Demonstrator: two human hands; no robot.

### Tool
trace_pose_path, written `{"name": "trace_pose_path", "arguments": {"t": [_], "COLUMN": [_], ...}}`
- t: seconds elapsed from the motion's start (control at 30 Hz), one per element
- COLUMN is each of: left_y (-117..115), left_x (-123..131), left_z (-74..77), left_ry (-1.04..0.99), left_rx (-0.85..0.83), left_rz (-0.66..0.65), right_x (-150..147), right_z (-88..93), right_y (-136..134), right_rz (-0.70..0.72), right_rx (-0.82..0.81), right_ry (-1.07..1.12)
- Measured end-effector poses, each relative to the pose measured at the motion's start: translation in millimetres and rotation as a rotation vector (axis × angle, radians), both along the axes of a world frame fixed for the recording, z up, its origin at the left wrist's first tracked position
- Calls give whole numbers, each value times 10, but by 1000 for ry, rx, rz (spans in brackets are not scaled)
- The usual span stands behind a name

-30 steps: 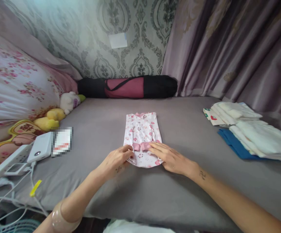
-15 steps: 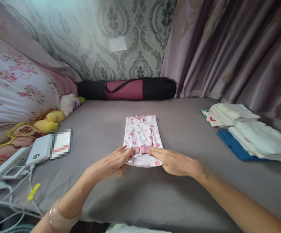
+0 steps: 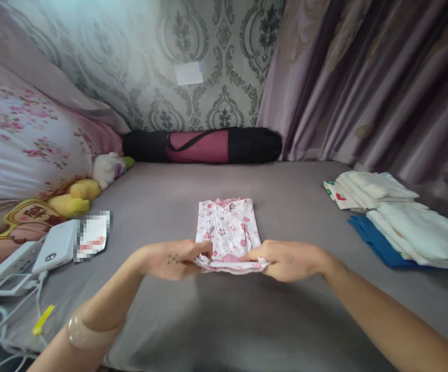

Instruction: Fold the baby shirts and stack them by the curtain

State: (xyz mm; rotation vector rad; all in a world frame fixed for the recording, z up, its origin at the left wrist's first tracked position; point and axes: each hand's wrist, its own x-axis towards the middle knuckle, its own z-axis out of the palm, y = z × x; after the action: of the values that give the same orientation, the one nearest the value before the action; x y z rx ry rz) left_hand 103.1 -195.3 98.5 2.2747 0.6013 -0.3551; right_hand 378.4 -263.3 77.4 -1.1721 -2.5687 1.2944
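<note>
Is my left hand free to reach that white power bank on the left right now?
Probably not yet: the left hand is pinching the garment's near edge. Bare sheet lies between it and the power bank, so nothing blocks the way.

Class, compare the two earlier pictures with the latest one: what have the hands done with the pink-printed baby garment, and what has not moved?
Both hands went from resting flat on the baby garment to pinching its near edge: the left hand at the left corner, the right hand at the right, lifting that edge off the grey bed sheet. The far end stays flat. The folded clothes pile, rolled bag and power bank are unmoved.
</note>
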Motion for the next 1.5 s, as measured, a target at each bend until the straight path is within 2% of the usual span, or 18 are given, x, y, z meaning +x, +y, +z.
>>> {"name": "trace_pose_path", "arguments": {"t": [0.1, 0.2, 0.27, 0.33, 0.47, 0.57, 0.67, 0.77, 0.9, 1.0, 1.1, 1.23, 1.37, 1.43, 1.5], "left_y": [348, 746, 1032, 1320, 1786, 1947, 1954, 1860, 1605, 1354, 1124, 937, 895, 910, 937], "left_x": [56, 119, 174, 236, 367, 450, 484, 451, 334, 249, 217, 254, 280, 278, 276], "left_z": [92, 63, -35, -175, -478, -642, -717, -732, -755, -799, -852, -954, -1102, -1181, -1248], "left_ry": [-18, -87, -133, -169, -210, -138, -87, -172, -390, -517, -528, -585, -590, -555, -489], "left_rx": [-138, -365, -556, -698, -771, -769, -766, -685, -495, -433, -383, -179, 132, 271, 383], "left_rz": [68, 231, 299, 337, 480, 567, 617, 771, 1041, 1156, 1140, 1006, 907, 867, 840], "right_x": [80, 192, 265, 327, 414, 444, 447, 442, 432, 406, 366, 311, 270, 249, 227], "right_z": [73, 79, 42, -27, -252, -439, -559, -590, -584, -628, -737, -882, -954, -1000, -1060], "right_y": [416, 877, 1168, 1430, 1844, 2022, 2033, 1890, 1605, 1429, 1329, 1290, 1280, 1271, 1264], "right_rz": [-6, -102, -190, -255, -347, -431, -478, -552, -836, -1057, -1156, -1094, -959, -911, -926], "right_rx": [-184, -445, -639, -752, -789, -781, -795, -763, -567, -375, -175, 142, 450, 528, 563], "right_ry": [53, 164, 250, 308, 373, 309, 214, 306, 544, 591, 484, 330, 296, 222, 108]}}
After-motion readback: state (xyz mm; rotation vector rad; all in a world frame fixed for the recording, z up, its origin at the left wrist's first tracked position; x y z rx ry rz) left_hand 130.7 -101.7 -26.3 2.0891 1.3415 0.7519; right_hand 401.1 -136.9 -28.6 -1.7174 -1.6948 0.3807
